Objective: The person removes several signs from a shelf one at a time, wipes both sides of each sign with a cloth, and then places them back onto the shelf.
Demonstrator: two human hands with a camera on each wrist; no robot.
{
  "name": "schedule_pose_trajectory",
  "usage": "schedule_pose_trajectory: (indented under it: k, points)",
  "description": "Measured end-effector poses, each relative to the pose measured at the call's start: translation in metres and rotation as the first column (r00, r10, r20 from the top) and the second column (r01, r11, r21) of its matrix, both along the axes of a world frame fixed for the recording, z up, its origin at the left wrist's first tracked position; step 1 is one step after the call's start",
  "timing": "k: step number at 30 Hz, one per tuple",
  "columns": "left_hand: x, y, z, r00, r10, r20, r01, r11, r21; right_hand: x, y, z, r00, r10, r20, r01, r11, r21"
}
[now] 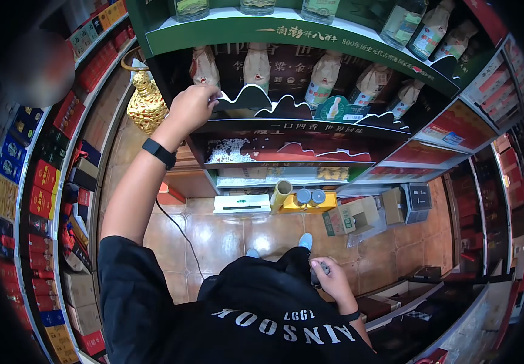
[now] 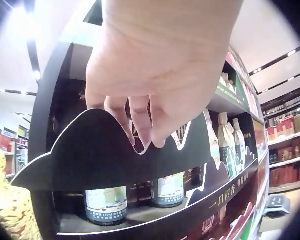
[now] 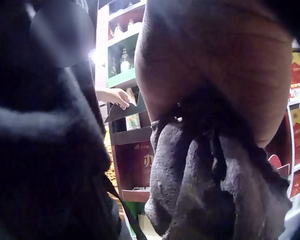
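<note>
My left hand (image 1: 192, 109) is at the left end of a green-edged shelf unit. Its fingers are bent over the wavy top edge of a black cut-out board (image 2: 97, 145) and grip it at a dip. Behind and below that board stand paper-wrapped bottles (image 1: 256, 67), their labels showing under it in the left wrist view. The board's left tip juts past the shelf's side there. Low by my body, my right hand (image 1: 333, 280) holds a crumpled dark grey cloth (image 3: 190, 185), which hangs in folds below the palm in the right wrist view.
A gold wrapped jar (image 1: 147, 106) stands left of the unit. On the floor are a white box (image 1: 242, 204), a yellow box (image 1: 322, 201), an open carton (image 1: 359, 217) and a dark cable (image 1: 180, 227). Shelves of boxed goods line both sides.
</note>
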State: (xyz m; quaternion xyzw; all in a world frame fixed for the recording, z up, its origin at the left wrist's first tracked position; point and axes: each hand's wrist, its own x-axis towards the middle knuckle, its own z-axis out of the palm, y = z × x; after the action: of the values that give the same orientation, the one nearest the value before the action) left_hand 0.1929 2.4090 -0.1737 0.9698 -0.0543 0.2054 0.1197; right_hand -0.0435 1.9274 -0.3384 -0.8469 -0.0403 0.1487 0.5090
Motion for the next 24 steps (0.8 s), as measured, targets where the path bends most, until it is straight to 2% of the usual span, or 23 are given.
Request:
schedule_pose_trajectory:
  k: [2, 5, 7, 9, 11, 13, 14, 15, 17, 20, 24]
  points:
    - [0.003, -0.002, -0.003, 0.999, 0.02, -0.035, -0.02, 1.0, -0.011, -0.005, -0.001, -0.004, 1.0, 0.012, -0.007, -0.012, 1.0, -0.005]
    - [-0.002, -0.004, -0.002, 1.0, -0.016, -0.002, 0.016, 1.0, -0.022, -0.011, 0.0, -0.008, 0.995, -0.001, -0.098, 0.004, 1.0, 0.028]
    - [-0.011, -0.01, 0.008, 0.995, -0.093, 0.044, 0.095, 0.995, -0.043, -0.014, -0.003, -0.017, 0.997, 0.021, -0.074, -0.019, 0.999, 0.029]
    - [-0.034, -0.032, 0.042, 0.992, -0.126, -0.001, 0.126, 0.986, -0.11, -0.013, -0.003, -0.02, 0.997, 0.037, -0.061, -0.035, 0.999, 0.032]
    - [-0.052, -0.042, 0.073, 0.955, -0.257, 0.151, 0.267, 0.962, -0.051, -0.012, -0.001, -0.014, 0.997, 0.042, -0.068, -0.04, 0.999, 0.031]
    - [-0.064, -0.048, 0.116, 0.901, -0.339, 0.271, 0.342, 0.939, 0.038, -0.009, 0.001, -0.015, 0.997, 0.055, -0.049, -0.053, 0.998, 0.037]
    - [-0.074, -0.052, 0.141, 0.902, -0.323, 0.287, 0.322, 0.945, 0.054, -0.008, 0.003, -0.014, 0.997, 0.063, -0.044, -0.061, 0.997, 0.044]
    - [-0.081, -0.055, 0.168, 0.897, -0.314, 0.312, 0.28, 0.948, 0.149, -0.008, 0.004, -0.013, 0.997, 0.072, -0.04, -0.07, 0.996, 0.051]
    - [-0.068, -0.045, 0.203, 0.851, -0.32, 0.416, 0.225, 0.938, 0.262, -0.007, 0.007, -0.015, 0.994, 0.106, -0.027, -0.104, 0.993, 0.049]
    - [-0.04, -0.042, 0.236, 0.84, -0.26, 0.477, 0.183, 0.962, 0.201, -0.001, 0.014, -0.013, 0.984, 0.174, 0.034, -0.174, 0.985, 0.002]
    - [0.003, -0.044, 0.246, 0.923, -0.151, 0.353, 0.106, 0.984, 0.143, 0.001, 0.015, -0.022, 0.978, 0.202, 0.043, -0.202, 0.979, -0.012]
